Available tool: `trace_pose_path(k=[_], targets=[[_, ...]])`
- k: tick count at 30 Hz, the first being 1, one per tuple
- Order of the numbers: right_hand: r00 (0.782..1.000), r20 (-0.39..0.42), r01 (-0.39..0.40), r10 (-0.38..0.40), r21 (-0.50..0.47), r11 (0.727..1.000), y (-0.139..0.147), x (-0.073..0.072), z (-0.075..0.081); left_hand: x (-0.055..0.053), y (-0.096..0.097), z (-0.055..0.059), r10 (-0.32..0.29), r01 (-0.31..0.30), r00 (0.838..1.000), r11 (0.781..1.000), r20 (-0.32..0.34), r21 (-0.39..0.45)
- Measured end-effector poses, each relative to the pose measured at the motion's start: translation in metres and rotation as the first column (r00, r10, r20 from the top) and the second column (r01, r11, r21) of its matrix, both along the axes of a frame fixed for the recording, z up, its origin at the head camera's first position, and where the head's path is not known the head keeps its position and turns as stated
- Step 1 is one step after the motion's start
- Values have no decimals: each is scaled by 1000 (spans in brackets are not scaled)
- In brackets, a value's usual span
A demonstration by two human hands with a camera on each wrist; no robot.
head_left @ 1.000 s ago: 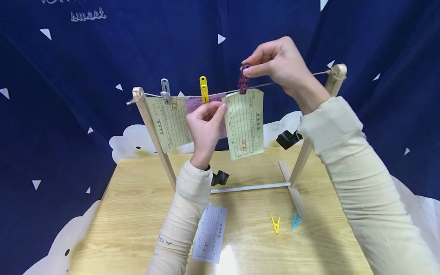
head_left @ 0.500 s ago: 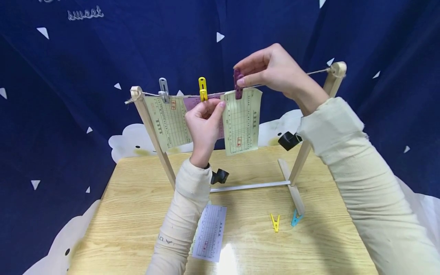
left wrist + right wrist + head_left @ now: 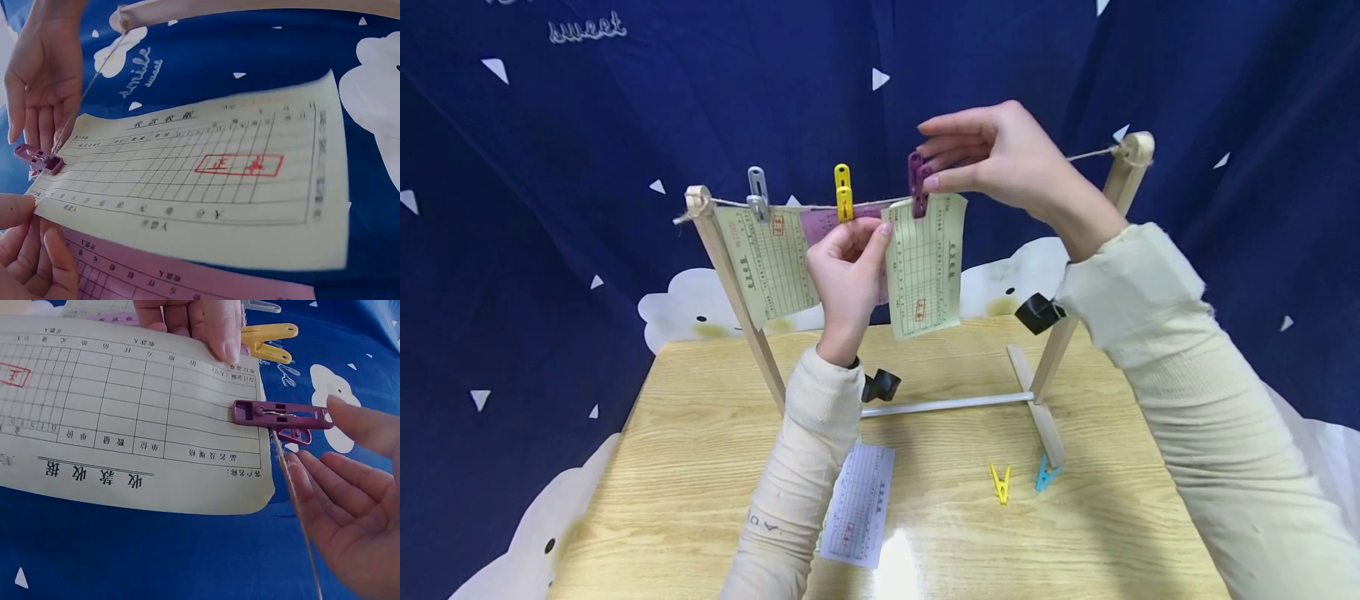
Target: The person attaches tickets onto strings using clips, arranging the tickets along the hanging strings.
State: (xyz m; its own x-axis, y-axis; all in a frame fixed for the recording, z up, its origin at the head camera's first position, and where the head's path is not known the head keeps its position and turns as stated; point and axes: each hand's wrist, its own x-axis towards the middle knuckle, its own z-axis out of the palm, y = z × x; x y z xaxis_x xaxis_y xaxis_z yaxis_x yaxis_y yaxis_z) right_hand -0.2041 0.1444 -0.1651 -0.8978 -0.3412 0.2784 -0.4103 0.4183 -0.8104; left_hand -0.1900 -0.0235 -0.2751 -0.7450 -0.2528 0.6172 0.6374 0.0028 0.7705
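Note:
A pale green receipt slip (image 3: 928,267) hangs from the string, with a purple clothespin (image 3: 918,185) clipped over its top edge and the string. My left hand (image 3: 846,271) pinches the slip's upper left corner between thumb and fingers. Spread around the purple clothespin's upper end is my right hand (image 3: 1011,158); in the right wrist view its thumb (image 3: 359,422) is at the clothespin's tip, while the other fingers stand apart from it. To the left, a yellow clothespin (image 3: 843,192) holds a pink slip (image 3: 820,223), partly hidden behind my left hand. A grey clothespin (image 3: 757,193) holds another green slip (image 3: 771,267).
The string runs between two wooden posts (image 3: 741,308) joined below by a white rod (image 3: 947,406). On the wooden table (image 3: 685,467) lie a white slip (image 3: 859,504), partly behind my left sleeve, a yellow clothespin (image 3: 1001,483) and a blue clothespin (image 3: 1046,475). A dark blue curtain (image 3: 700,100) hangs behind.
My right hand lowered the purple clothespin onto the slip and string, then its fingers spread off it. The slip shifted slightly left and up. My left hand kept its pinch.

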Motion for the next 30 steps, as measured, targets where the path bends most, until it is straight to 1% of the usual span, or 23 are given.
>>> trace_pose_path(k=[6,11,16,19,23,27,30], targets=[[994,-76,67,-74,-90,994,9,7,-7,-1,1,-2,-3,3,1000,1000,-5,2],[992,-93,68,-83,-157,985,19,16,-13,0,1,-4,-7,7,1000,1000,-7,8],[991,-122,23,-50,-216,976,30,23,-23,2,-2,-7,-18,18,1000,1000,-15,4],[991,-135,-27,-10,-267,963,37,27,-31,4,-6,-10,-26,26,999,999,-20,-18],[992,-123,-75,35,-333,940,45,32,-43,7,-13,-14,-57,56,998,997,-33,-50],[994,-93,-86,57,-351,932,55,39,-57,11,-21,-20,-92,90,995,993,-25,-74],[995,-73,-86,65,-347,934,62,43,-67,15,-28,-25,-112,112,994,990,4,-90]])
